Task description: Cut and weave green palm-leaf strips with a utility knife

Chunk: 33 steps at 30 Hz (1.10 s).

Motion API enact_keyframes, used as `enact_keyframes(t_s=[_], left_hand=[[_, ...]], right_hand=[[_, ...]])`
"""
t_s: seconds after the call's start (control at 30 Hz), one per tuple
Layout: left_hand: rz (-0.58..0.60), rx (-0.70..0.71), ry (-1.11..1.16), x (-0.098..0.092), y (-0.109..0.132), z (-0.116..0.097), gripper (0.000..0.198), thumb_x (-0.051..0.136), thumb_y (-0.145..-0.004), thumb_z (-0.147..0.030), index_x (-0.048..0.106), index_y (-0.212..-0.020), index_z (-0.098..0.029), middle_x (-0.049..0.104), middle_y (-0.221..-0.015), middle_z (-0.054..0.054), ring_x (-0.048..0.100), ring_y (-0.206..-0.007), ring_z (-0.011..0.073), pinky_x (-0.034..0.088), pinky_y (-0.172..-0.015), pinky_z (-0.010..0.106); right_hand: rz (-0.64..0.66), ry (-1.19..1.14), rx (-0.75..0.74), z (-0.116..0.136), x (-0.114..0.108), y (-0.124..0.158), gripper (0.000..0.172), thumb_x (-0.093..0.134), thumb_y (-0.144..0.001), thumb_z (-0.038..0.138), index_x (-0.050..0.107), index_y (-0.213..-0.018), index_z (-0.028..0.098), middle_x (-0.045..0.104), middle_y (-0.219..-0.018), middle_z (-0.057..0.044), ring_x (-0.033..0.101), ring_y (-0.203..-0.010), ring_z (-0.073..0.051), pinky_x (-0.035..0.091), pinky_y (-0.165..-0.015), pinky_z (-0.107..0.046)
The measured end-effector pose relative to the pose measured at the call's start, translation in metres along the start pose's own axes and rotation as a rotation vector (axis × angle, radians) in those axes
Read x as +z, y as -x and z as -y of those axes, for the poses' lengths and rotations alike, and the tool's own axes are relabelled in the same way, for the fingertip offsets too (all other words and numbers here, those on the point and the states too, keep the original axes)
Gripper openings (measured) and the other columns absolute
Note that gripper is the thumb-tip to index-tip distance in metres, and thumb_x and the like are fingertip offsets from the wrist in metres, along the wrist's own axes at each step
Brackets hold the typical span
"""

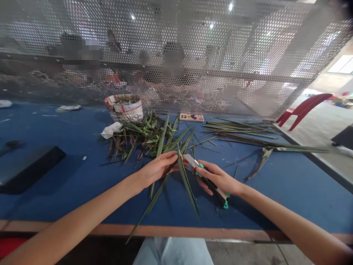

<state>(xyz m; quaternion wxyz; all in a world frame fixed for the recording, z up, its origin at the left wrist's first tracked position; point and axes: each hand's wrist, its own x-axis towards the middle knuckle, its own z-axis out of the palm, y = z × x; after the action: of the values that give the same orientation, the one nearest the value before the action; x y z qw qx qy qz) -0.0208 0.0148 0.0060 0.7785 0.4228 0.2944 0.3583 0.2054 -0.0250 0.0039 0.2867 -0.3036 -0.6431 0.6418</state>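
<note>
My left hand (160, 164) is closed on a bunch of long green leaf strips (188, 185) that fan out above and below the fingers. My right hand (216, 176) grips a utility knife (212, 186) with a black and green handle. Its blade (190, 160) is out and points at the leaf strips beside my left fingertips. Whether the blade touches the leaf cannot be made out. Just behind my left hand lies a heap of cut leaf pieces (149, 134), some green and some brown.
A paper-covered basket (125, 107) stands behind the heap, with a phone (191, 117) to its right. Long leaf strips (239, 129) lie at the right. A black object (30, 167) sits at the left. A perforated metal screen (193, 59) borders the back; a red chair (306, 108) stands beyond the table.
</note>
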Motion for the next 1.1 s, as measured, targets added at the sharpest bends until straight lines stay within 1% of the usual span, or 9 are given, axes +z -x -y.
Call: enact_keyframes(t_s=[0.03, 0.1, 0.2, 0.3, 0.43, 0.57, 0.77, 0.9, 1.1], left_hand=[[0.003, -0.013, 0.02, 0.002, 0.001, 0.0, 0.014, 0.069, -0.078, -0.02, 0.068, -0.091, -0.015, 0.072, -0.091, 0.005, 0.068, -0.086, 0.0154, 0.05, -0.083, 0.025], [-0.005, -0.024, 0.056, 0.004, 0.002, 0.0, 0.013, 0.07, -0.078, -0.019, 0.067, -0.09, -0.016, 0.072, -0.088, 0.004, 0.068, -0.085, 0.0148, 0.049, -0.084, 0.026], [-0.02, -0.02, 0.062, 0.004, 0.003, -0.001, 0.013, 0.071, -0.077, -0.021, 0.066, -0.089, -0.017, 0.071, -0.089, 0.003, 0.068, -0.084, 0.0146, 0.05, -0.084, 0.026], [-0.019, -0.013, 0.03, 0.004, 0.004, -0.002, 0.015, 0.073, -0.075, -0.024, 0.066, -0.087, -0.017, 0.071, -0.089, 0.002, 0.067, -0.083, 0.0144, 0.05, -0.082, 0.025], [-0.007, -0.018, -0.015, 0.006, 0.006, -0.004, 0.021, 0.077, -0.071, -0.027, 0.067, -0.087, -0.016, 0.07, -0.089, 0.002, 0.067, -0.081, 0.0138, 0.05, -0.081, 0.023], [-0.018, -0.009, -0.036, 0.008, 0.008, -0.004, 0.02, 0.075, -0.073, -0.026, 0.067, -0.088, -0.017, 0.07, -0.092, 0.003, 0.066, -0.085, 0.0147, 0.05, -0.079, 0.023], [0.024, -0.016, -0.044, 0.008, 0.01, -0.005, 0.02, 0.076, -0.072, -0.026, 0.067, -0.088, -0.017, 0.07, -0.094, 0.003, 0.065, -0.092, 0.0169, 0.048, -0.087, 0.028], [0.012, -0.011, -0.05, 0.009, 0.011, -0.004, 0.018, 0.075, -0.072, -0.023, 0.066, -0.087, -0.018, 0.069, -0.093, 0.003, 0.065, -0.091, 0.0163, 0.048, -0.085, 0.027], [0.004, -0.027, -0.049, 0.011, 0.012, -0.005, 0.018, 0.075, -0.073, -0.025, 0.066, -0.087, -0.018, 0.069, -0.091, 0.002, 0.065, -0.087, 0.0152, 0.048, -0.085, 0.027]], right_hand=[[-0.003, -0.011, -0.001, 0.001, 0.001, 0.001, 0.029, 0.041, -0.095, 0.047, 0.044, -0.098, 0.018, 0.051, -0.055, 0.007, 0.045, -0.039, -0.006, 0.037, -0.038, -0.016], [0.015, -0.046, 0.036, 0.002, 0.001, 0.001, 0.029, 0.039, -0.096, 0.046, 0.043, -0.103, 0.018, 0.054, -0.057, 0.006, 0.047, -0.037, -0.007, 0.037, -0.036, -0.016], [0.054, -0.083, 0.083, 0.003, 0.001, 0.003, 0.03, 0.038, -0.096, 0.044, 0.042, -0.113, 0.02, 0.057, -0.063, 0.005, 0.045, -0.033, -0.006, 0.032, -0.03, -0.015], [0.057, -0.093, 0.076, 0.005, 0.004, 0.006, 0.03, 0.038, -0.097, 0.043, 0.042, -0.116, 0.02, 0.059, -0.069, 0.004, 0.045, -0.032, -0.005, 0.03, -0.028, -0.014], [0.067, -0.116, 0.105, 0.008, 0.009, 0.009, 0.032, 0.038, -0.097, 0.042, 0.041, -0.12, 0.021, 0.059, -0.068, 0.004, 0.045, -0.033, -0.005, 0.032, -0.029, -0.013], [0.056, -0.143, 0.121, 0.008, 0.012, 0.011, 0.032, 0.039, -0.097, 0.042, 0.039, -0.122, 0.022, 0.058, -0.066, 0.005, 0.045, -0.033, -0.005, 0.033, -0.03, -0.013], [0.021, -0.158, 0.119, 0.008, 0.014, 0.013, 0.033, 0.039, -0.097, 0.042, 0.039, -0.123, 0.022, 0.054, -0.064, 0.006, 0.046, -0.035, -0.005, 0.034, -0.03, -0.013], [0.012, -0.146, 0.125, 0.009, 0.014, 0.014, 0.034, 0.041, -0.096, 0.043, 0.039, -0.124, 0.023, 0.053, -0.063, 0.007, 0.045, -0.034, -0.005, 0.035, -0.03, -0.013], [0.012, -0.127, 0.121, 0.012, 0.015, 0.014, 0.033, 0.042, -0.096, 0.042, 0.041, -0.123, 0.022, 0.052, -0.062, 0.007, 0.044, -0.035, -0.004, 0.038, -0.031, -0.013]])
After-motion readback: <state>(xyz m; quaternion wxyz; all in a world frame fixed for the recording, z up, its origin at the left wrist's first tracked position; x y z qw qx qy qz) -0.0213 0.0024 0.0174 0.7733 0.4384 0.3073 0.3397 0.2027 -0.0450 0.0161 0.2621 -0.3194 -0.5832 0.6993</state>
